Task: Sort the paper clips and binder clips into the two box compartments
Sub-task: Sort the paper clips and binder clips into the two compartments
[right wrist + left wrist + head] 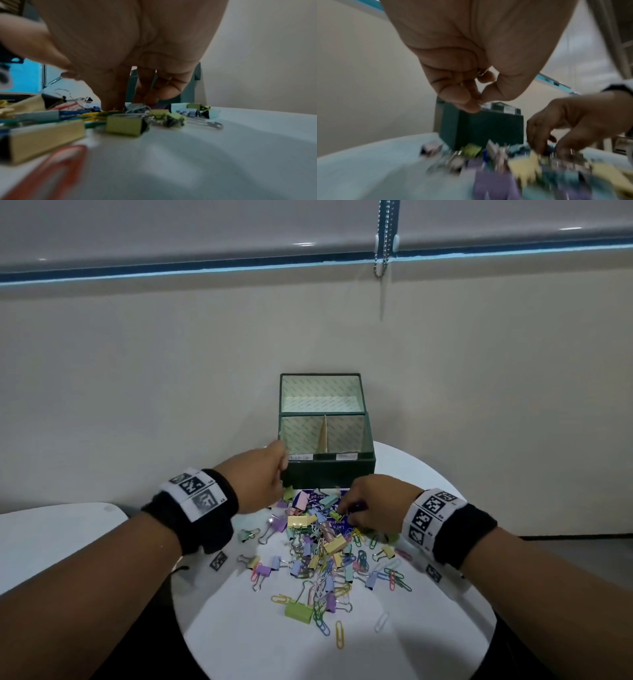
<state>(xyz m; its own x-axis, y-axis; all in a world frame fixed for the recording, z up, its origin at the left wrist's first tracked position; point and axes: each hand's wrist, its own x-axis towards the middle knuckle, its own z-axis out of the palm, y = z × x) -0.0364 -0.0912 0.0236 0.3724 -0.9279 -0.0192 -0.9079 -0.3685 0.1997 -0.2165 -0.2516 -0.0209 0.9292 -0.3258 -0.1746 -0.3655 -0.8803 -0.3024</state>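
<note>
A dark green box (329, 474) stands open at the table's far edge, its two compartments split by a cardboard divider (322, 436). Before it lies a mixed pile of pastel binder clips and coloured paper clips (322, 549). My left hand (274, 470) hovers at the box's left front corner, fingers curled and pinching a small clip (480, 73); only its silver wire shows. My right hand (356, 510) reaches down into the far end of the pile, fingertips (111, 106) touching clips and thumb spread apart. A green binder clip (125, 126) lies just in front of it.
The round white table (274, 645) ends close behind the box, at a beige wall. A blue printed card (337, 527) lies under the pile's far end. A second white table (51, 535) stands to the left. Loose paper clips (339, 633) lie near the front.
</note>
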